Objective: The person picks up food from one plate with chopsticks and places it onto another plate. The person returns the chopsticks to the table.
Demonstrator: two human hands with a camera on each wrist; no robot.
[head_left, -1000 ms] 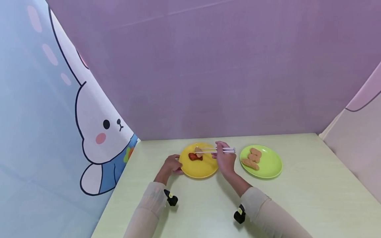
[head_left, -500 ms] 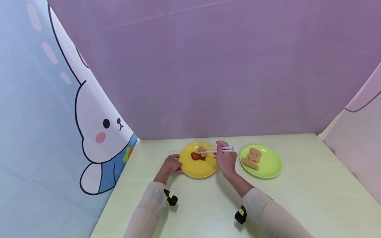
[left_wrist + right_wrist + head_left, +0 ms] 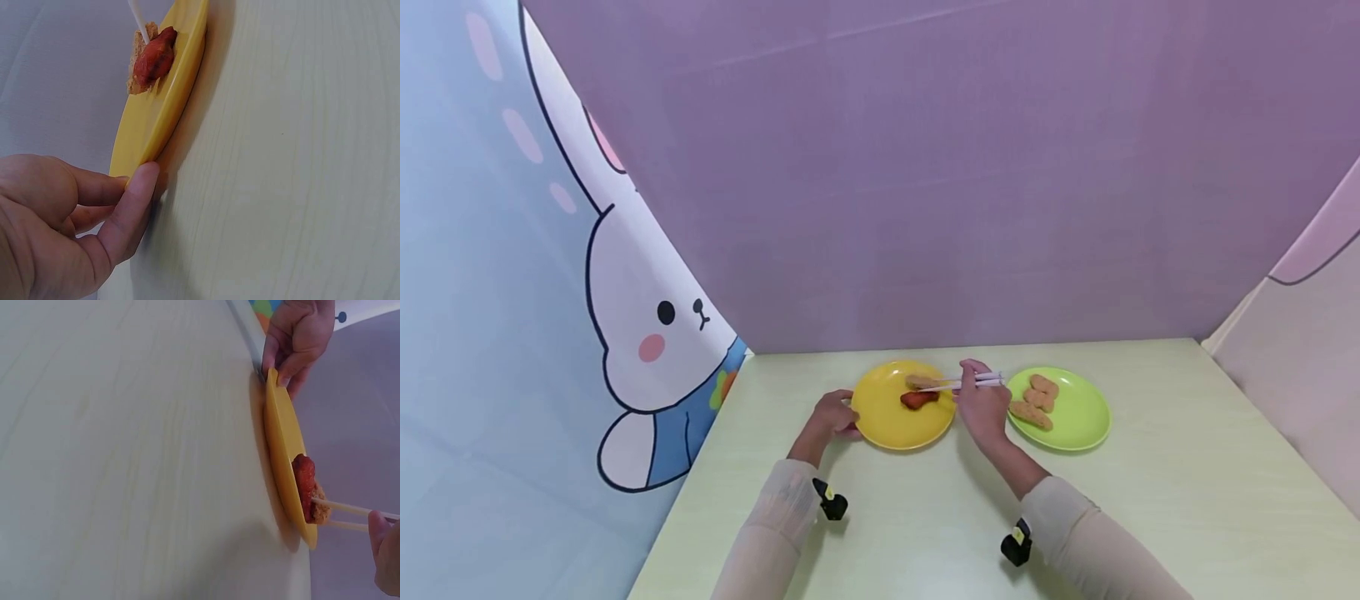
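Note:
My left hand [image 3: 835,412] pinches the left rim of a yellow plate [image 3: 891,429] between thumb and fingers. On that plate lie a reddish-brown drumstick [image 3: 919,400] and, just behind it, a tan breaded piece [image 3: 917,382] like a chicken nugget. My right hand [image 3: 985,408], over the plate's right side, grips a pair of pale chopsticks [image 3: 951,383]. Their tips reach the two foods; in the right wrist view the chopsticks [image 3: 350,507] come to the breaded piece [image 3: 321,506] beside the drumstick [image 3: 305,478]. The left wrist view shows the plate's rim [image 3: 164,134] between thumb and fingers.
A green plate [image 3: 1086,421] stands to the right, close by my right hand, with several breaded pieces [image 3: 1039,398] on its left half. The pale table [image 3: 917,517] ends at a purple backdrop [image 3: 970,183]. A rabbit-print cloth [image 3: 647,350] hangs on the left.
My right hand has moved right with the chopsticks. The drumstick and breaded piece have shifted right across the yellow plate, and the breaded piece has turned. The left hand stays at the rim.

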